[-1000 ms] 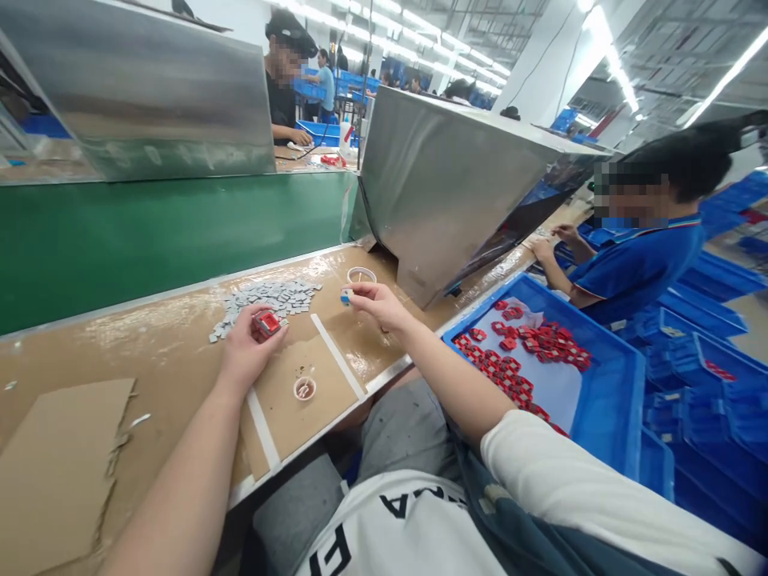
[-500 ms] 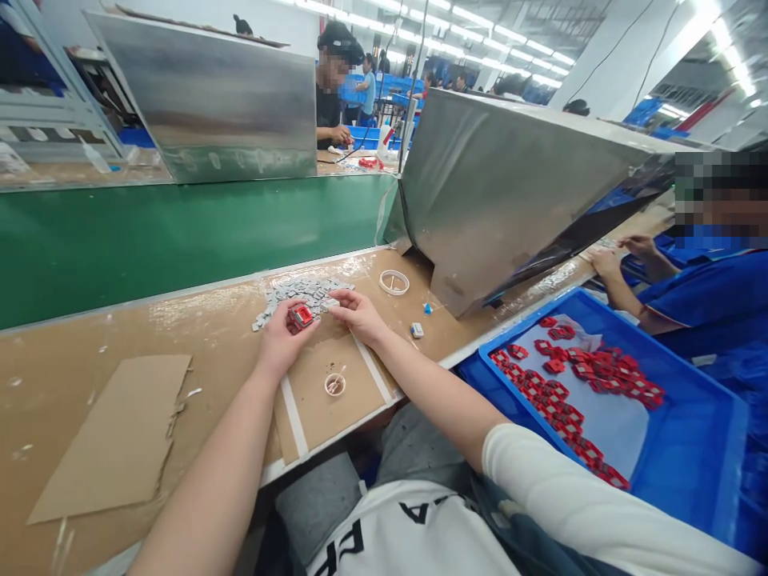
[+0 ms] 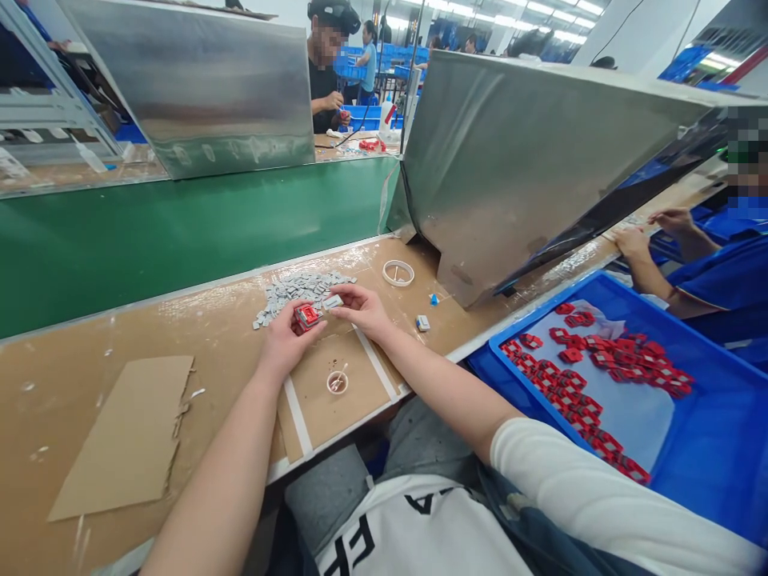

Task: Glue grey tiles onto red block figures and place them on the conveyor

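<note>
My left hand (image 3: pixel 286 340) is closed around a small red part (image 3: pixel 308 317) with a grey edge, its open side facing up. Just right of it, my right hand (image 3: pixel 362 312) pinches a small grey piece (image 3: pixel 332 302) between thumb and fingers, close to the red part. Behind both hands lies a loose pile of grey pieces (image 3: pixel 294 291) on the brown tabletop. Nearer to me stands a small round cup (image 3: pixel 337 382) with brown contents and a thin stick in it.
A blue bin (image 3: pixel 720 416) with many red parts stands at the right. A white ring (image 3: pixel 398 274), a small white block (image 3: pixel 423 323) and flat cardboard (image 3: pixel 129 432) lie on the table. Metal panels rise behind; a person in blue works at the right.
The grey piece in my right hand now shows more clearly beside the red part, which has tilted slightly. The view has shifted a little.
</note>
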A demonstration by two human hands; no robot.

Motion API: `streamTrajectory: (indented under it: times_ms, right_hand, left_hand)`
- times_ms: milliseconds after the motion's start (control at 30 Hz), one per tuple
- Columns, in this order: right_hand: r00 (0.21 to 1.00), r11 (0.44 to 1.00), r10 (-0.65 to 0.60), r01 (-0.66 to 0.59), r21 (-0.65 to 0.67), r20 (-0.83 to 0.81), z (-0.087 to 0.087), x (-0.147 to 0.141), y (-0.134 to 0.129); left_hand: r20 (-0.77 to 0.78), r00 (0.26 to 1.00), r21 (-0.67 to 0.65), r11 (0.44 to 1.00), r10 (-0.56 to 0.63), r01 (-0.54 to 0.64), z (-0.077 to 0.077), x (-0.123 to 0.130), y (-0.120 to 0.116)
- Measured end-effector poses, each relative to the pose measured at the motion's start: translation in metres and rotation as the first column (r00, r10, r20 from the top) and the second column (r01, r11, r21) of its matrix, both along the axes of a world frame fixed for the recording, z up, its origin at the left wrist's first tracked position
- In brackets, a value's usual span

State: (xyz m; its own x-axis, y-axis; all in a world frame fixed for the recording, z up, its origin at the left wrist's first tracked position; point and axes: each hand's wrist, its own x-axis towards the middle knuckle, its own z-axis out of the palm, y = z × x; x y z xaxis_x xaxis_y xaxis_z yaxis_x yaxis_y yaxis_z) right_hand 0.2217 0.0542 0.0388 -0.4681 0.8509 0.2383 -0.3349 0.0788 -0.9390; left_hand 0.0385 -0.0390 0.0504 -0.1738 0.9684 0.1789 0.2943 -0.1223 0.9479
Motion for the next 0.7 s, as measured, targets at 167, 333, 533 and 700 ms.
streamTrajectory:
  times_ms: [167,333,533,700]
  right_hand:
    - [1.000,0.999,-0.013,0.014,-0.046,0.022,0.003,0.000,-0.001]
    - [0.997,0.999,0.031,-0.032,-0.014,-0.069,0.006,-0.004,-0.004]
    - [0.994,0.995,0.019,-0.030,-0.099,-0.110,0.002,-0.005,-0.001]
    - [1.000,0.998,0.003,-0.003,0.056,0.005,0.001,-0.002,-0.003]
  left_hand:
    - [0.149,0.984,-0.054,0.992,-0.102,0.111,0.012,0.003,-0.002]
    - [0.342,0.933,-0.068,0.987,-0.116,0.148,0.016,0.004,-0.002]
    - [0.428,0.887,-0.014,0.980,-0.171,0.196,0.009,-0.005,-0.001]
    - [0.482,0.860,-0.080,0.969,-0.169,0.236,0.008,-0.003,-0.001]
